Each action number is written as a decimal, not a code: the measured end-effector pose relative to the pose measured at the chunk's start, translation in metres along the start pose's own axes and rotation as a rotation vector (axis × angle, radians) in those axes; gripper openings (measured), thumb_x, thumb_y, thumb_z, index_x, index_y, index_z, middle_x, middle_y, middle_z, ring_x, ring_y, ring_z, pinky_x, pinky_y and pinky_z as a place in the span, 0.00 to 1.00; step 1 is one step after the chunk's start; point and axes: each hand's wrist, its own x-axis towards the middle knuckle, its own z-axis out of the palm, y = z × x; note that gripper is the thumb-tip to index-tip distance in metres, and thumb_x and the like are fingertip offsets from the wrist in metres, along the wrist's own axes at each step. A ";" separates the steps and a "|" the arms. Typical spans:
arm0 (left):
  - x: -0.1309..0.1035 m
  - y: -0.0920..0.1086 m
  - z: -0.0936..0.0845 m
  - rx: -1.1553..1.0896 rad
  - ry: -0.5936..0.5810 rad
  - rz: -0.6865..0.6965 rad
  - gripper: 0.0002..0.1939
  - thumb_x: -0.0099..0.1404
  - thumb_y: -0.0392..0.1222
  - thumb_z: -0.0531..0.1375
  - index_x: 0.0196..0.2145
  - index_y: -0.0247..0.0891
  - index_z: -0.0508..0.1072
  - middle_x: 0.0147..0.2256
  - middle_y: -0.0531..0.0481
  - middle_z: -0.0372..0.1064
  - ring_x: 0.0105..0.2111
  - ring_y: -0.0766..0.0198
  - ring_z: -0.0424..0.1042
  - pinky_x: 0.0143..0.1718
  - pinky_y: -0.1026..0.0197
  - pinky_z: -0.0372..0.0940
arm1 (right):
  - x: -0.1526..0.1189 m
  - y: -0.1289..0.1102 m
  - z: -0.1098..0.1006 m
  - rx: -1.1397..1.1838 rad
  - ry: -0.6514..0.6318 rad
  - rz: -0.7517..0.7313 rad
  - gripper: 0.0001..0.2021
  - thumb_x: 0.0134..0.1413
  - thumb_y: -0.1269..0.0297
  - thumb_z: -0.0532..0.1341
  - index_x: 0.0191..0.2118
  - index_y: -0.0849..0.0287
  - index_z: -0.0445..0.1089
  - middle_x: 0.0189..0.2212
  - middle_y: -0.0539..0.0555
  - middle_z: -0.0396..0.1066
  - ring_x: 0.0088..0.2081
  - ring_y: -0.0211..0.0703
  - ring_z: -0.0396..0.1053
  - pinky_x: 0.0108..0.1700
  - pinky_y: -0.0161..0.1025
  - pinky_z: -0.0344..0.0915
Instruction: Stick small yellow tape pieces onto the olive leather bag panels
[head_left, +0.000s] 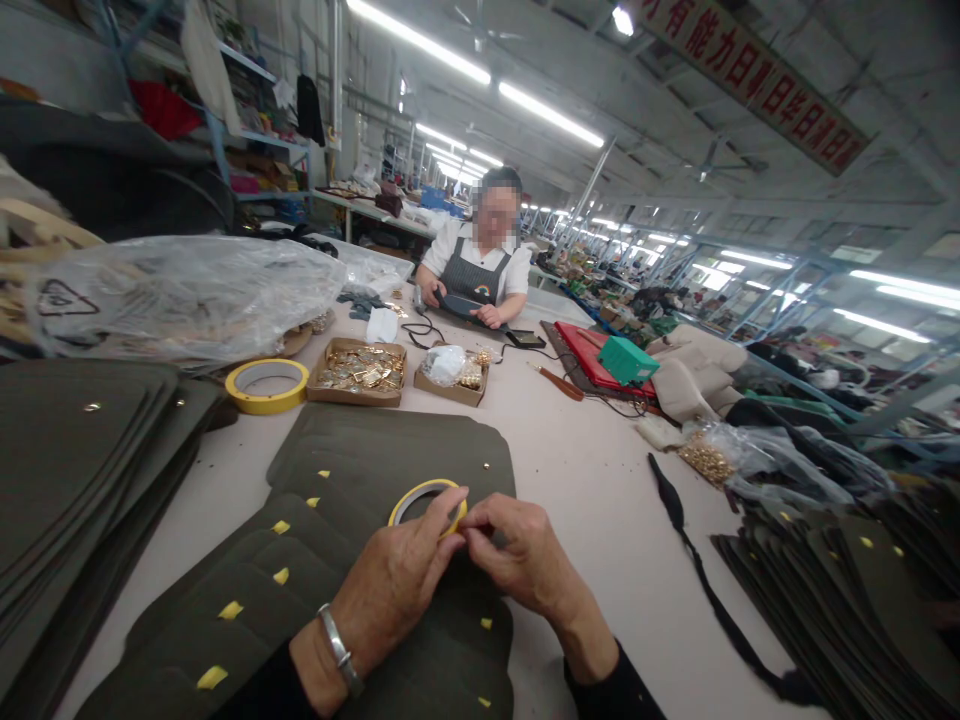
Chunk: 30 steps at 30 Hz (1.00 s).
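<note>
Over the dark olive panels (390, 440) my left hand (397, 570) is closed on a yellow tape roll (409, 497), its thumb and forefinger at the roll's right side. My right hand (525, 550) is pinched right beside it, fingertips meeting the left ones; what it grips is too small to make out. The panels lie overlapped in a row, with small yellow tape pieces (281, 576) along their left side and two more near the right edge. A small metal stud (486, 466) shows on the top panel.
A larger tape roll (267, 386), a box of metal parts (357, 370) and a second box (451, 378) stand beyond the panels. Panel stacks flank both sides. A black strap (697, 560) lies right. Across the table, a person (484, 260) holds a dark piece.
</note>
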 end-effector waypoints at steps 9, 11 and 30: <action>0.002 0.003 -0.005 -0.036 -0.068 -0.026 0.08 0.70 0.36 0.48 0.39 0.42 0.66 0.31 0.54 0.71 0.30 0.64 0.73 0.31 0.64 0.65 | -0.003 -0.006 0.008 -0.114 0.135 -0.006 0.08 0.47 0.75 0.56 0.27 0.61 0.72 0.21 0.50 0.69 0.22 0.35 0.66 0.27 0.32 0.61; 0.003 0.004 -0.006 -0.004 -0.014 0.011 0.09 0.70 0.36 0.48 0.37 0.41 0.66 0.30 0.53 0.69 0.29 0.64 0.72 0.30 0.64 0.64 | -0.003 -0.012 0.011 -0.064 0.154 0.120 0.07 0.46 0.74 0.57 0.26 0.60 0.72 0.20 0.50 0.70 0.22 0.36 0.66 0.27 0.32 0.61; 0.006 0.021 -0.001 0.357 -0.406 -0.063 0.11 0.66 0.28 0.50 0.36 0.40 0.68 0.34 0.49 0.70 0.35 0.56 0.67 0.34 0.57 0.63 | -0.057 0.020 -0.003 0.358 -0.028 0.897 0.09 0.48 0.63 0.61 0.27 0.64 0.72 0.16 0.47 0.67 0.16 0.31 0.60 0.20 0.29 0.57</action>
